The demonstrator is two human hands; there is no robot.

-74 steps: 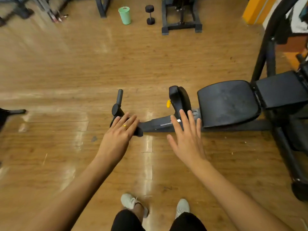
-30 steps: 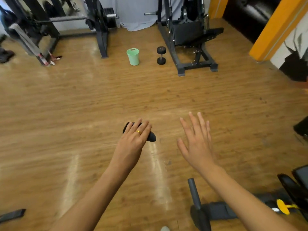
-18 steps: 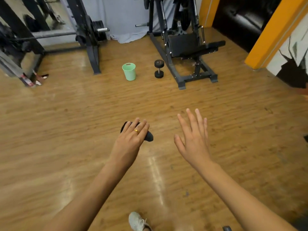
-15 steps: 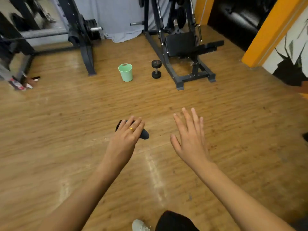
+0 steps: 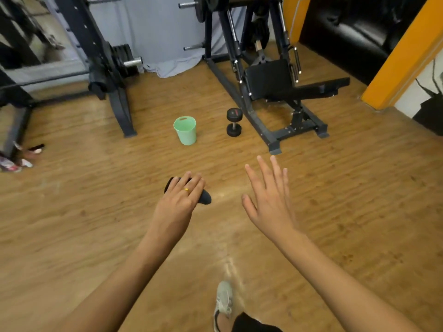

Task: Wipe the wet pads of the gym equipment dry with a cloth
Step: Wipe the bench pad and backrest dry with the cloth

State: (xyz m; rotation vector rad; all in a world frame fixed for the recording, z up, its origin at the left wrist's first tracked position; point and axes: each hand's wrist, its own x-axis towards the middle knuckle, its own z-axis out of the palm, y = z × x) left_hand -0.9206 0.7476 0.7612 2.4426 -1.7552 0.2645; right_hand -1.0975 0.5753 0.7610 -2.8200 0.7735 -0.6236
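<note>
At the far left edge of the wooden floor [image 5: 72, 212] stands a black weight rack [image 5: 105, 68], partly blurred. The left hand [image 5: 178, 202], a ring on one finger, curls its fingers over a small dark cloth [image 5: 205, 197], or so it seems from the little that shows, and holds it above the middle of the floor. Beyond it sit a green bucket [image 5: 184, 130] and, near its right, a dumbbell [image 5: 234, 125]. The right hand [image 5: 271, 202] is empty, fingers straight and spread. Toward the far right edge stands a black machine [image 5: 254, 119], its seat pad [image 5: 268, 79] well apart from both hands.
</note>
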